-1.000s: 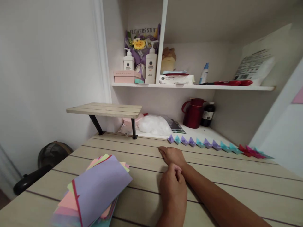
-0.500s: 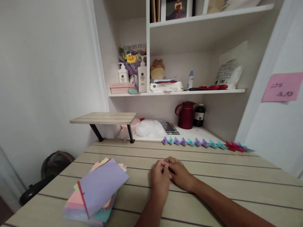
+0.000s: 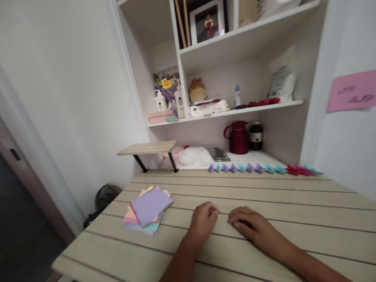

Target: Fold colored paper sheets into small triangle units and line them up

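Note:
My left hand point(image 3: 203, 219) rests on the wooden table point(image 3: 293, 203) with its fingers curled in and nothing visible in them. My right hand point(image 3: 249, 224) lies palm down a little to its right, fingers loosely bent on the tabletop, holding nothing. The two hands are apart. A stack of coloured paper sheets point(image 3: 148, 208) with a purple sheet on top sits left of my left hand. A row of small folded paper boats point(image 3: 258, 169) in purple, teal and red lines the table's far edge.
A small wooden riser shelf point(image 3: 148, 148) stands at the back left. Behind it are a white bag point(image 3: 195, 156), a red jug point(image 3: 237, 137) and a dark bottle point(image 3: 255, 136). Wall shelves hold bottles, a bouquet and a framed picture. A pink note point(image 3: 351, 91) hangs right.
My hands were clasped together and have come apart, the right one sliding right. The view has pulled back and tilted, showing more of the table and the left wall.

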A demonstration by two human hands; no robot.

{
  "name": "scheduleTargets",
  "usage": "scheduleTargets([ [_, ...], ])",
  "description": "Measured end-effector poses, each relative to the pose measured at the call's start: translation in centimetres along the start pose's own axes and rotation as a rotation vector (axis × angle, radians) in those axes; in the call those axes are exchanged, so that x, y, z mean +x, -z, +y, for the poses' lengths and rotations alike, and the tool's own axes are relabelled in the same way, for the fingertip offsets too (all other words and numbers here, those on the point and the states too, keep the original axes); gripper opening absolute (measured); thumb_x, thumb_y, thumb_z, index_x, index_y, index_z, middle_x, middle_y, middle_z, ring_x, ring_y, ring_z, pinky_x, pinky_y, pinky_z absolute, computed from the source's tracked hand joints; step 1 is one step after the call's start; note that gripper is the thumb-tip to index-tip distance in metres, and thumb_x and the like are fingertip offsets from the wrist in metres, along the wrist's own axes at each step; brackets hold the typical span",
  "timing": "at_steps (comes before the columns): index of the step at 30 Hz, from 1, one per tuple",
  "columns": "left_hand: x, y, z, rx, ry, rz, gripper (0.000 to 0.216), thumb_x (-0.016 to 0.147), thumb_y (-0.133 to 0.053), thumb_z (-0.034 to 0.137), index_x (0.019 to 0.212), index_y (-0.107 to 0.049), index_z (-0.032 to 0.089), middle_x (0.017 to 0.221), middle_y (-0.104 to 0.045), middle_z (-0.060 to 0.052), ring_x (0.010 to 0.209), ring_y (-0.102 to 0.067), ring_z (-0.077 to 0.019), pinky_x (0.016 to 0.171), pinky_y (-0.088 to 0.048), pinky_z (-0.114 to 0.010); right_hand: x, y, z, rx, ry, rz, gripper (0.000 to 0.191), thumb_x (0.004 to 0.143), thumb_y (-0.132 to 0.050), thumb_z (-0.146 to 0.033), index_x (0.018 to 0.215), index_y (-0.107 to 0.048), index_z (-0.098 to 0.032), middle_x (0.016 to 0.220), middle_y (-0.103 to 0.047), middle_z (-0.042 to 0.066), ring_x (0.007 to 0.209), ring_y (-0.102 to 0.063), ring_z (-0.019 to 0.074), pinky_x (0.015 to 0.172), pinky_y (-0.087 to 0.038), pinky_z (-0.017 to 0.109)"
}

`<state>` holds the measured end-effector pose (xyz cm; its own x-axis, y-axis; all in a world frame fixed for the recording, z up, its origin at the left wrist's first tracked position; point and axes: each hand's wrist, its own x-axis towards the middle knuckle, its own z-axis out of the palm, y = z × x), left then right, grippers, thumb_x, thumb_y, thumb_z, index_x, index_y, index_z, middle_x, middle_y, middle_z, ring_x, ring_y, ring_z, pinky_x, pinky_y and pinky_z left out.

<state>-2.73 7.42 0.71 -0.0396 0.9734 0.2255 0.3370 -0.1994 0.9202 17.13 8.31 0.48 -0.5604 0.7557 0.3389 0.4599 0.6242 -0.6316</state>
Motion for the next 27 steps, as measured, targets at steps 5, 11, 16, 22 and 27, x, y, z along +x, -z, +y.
scheduleTargets([
  [5, -5.1, 3.1, 1.6, 0.569, -0.302, -0.206, 0.019, 0.083, -0.05, 0.016, 0.086, -0.068, 0.022, 0.085, -0.069, -0.004, 0.083, -0.061, -0.0174, 0.08, -0.042, -0.028, 0.1, -0.1, 1.1, 0.097, -0.052, 0.001, 0.034, 0.089, -0.047, -0.05, 0.087, -0.072, -0.027, 0.096, -0.071, 0.006, 0.094, -0.062, 0.0228, 0.089, -0.046, 0.034],
  [11, -8.3, 10.7, 1.6, 0.849, -0.448, -0.162, 0.025, 0.089, -0.045, 0.018, 0.094, -0.069, 0.025, 0.081, -0.07, -0.007, 0.078, -0.062, -0.0199, 0.081, -0.041, -0.032, 0.1, -0.3, 1.4, 0.126, -0.074, -0.018, 0.035, 0.088, -0.047, -0.053, 0.086, -0.072, -0.028, 0.098, -0.069, 0.006, 0.093, -0.062, 0.0223, 0.088, -0.047, 0.031],
  [16, -4.7, 16.6, 1.4, 0.974, -0.332, 0.373, 0.028, 0.09, -0.042, 0.023, 0.106, -0.065, 0.023, 0.103, -0.067, -0.01, 0.101, -0.058, -0.0264, 0.091, -0.039, -0.042, 0.4, -0.3, 1.6, 0.112, -0.021, -0.069, 0.036, 0.09, -0.046, -0.051, 0.089, -0.071, -0.025, 0.099, -0.069, 0.008, 0.094, -0.06, 0.0245, 0.089, -0.046, 0.036],
  [22, -0.6, 16.3, 0.6, 1.12, -0.043, 0.355, 0.053, 0.082, -0.056, 0.047, 0.128, -0.051, 0.022, 0.145, -0.041, -0.013, 0.136, -0.028, -0.0329, 0.11, -0.011, -0.055, 0.3, -0.5, 2.2, 0.05, 0.039, -0.092, 0.031, 0.092, -0.046, -0.047, 0.093, -0.069, -0.025, 0.1, -0.067, 0.007, 0.096, -0.059, 0.0239, 0.091, -0.043, 0.039],
  [27, 0.9, 16.4, -0.3, 0.97, 0.405, 0.011, 0.079, 0.072, -0.06, 0.059, 0.136, -0.042, 0.018, 0.15, -0.032, -0.019, 0.138, -0.022, -0.0406, 0.105, -0.019, -0.059, 0.1, -0.7, 2.6, 0.022, 0.047, -0.1, 0.028, 0.092, -0.047, -0.045, 0.094, -0.068, -0.027, 0.103, -0.066, 0.006, 0.099, -0.058, 0.0239, 0.092, -0.043, 0.038],
])
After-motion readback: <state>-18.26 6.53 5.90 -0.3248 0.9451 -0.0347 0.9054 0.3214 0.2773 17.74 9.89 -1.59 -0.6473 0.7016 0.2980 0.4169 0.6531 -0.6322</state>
